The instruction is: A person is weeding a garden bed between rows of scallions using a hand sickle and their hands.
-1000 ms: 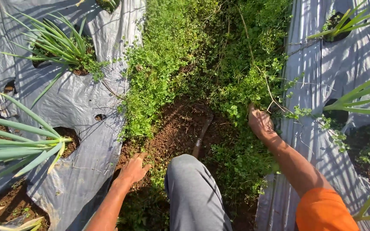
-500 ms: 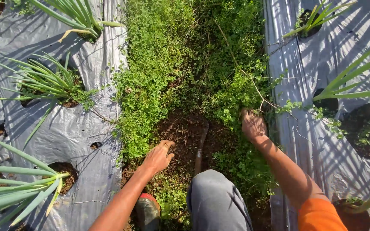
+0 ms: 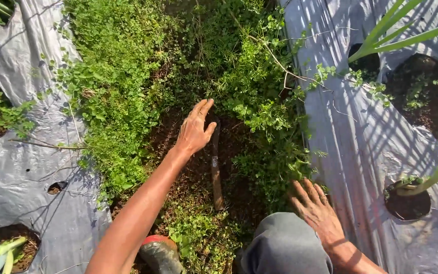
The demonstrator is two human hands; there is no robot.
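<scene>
1. Left hand is spread open, empty, hovering at twelve o'clock of the hand tool lying on bare soil.
2. Right hand rests open in weeds at four o'clock.
3. Risk: a careless grab might meet the blade.

Bare brown soil shows in the middle of the frame, a furrow between two sheets of silver-grey plastic mulch spread at the left and right edges. Low green weeds cover most of the furrow toward the top. A knife-like tool with a wooden handle lies lengthwise on the bare soil at centre. Round holes in the mulch expose dark earth with long-leaved plants.
</scene>
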